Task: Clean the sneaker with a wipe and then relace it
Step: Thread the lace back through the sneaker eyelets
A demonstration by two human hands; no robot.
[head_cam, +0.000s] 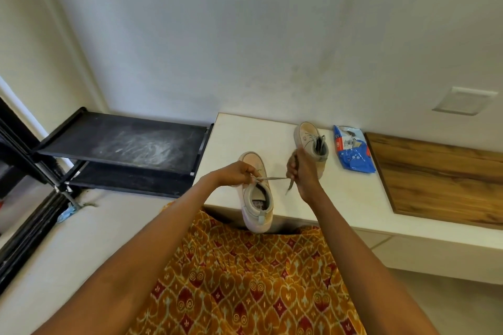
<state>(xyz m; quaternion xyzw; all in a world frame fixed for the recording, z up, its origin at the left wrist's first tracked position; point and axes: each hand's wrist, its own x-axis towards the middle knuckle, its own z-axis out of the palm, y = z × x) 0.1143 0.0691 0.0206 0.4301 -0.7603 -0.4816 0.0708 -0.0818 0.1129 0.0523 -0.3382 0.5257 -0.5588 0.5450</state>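
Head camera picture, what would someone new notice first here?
Likely the two hands at centre: the left hand and right hand pull a grey lace taut over a pale sneaker at the white table's near edge. Behind it stands a second sneaker, with a blue wipes pack to its right.

Two pale sneakers: one near sneaker (257,193) at the edge of the one white table (353,198), one far sneaker (311,141) by the wall. One grey lace (275,178) stretched between two hands, the left hand (236,173) and right hand (303,171). One blue wipes packet (352,149). One black two-shelf rack (122,141). One wooden panel (441,177)
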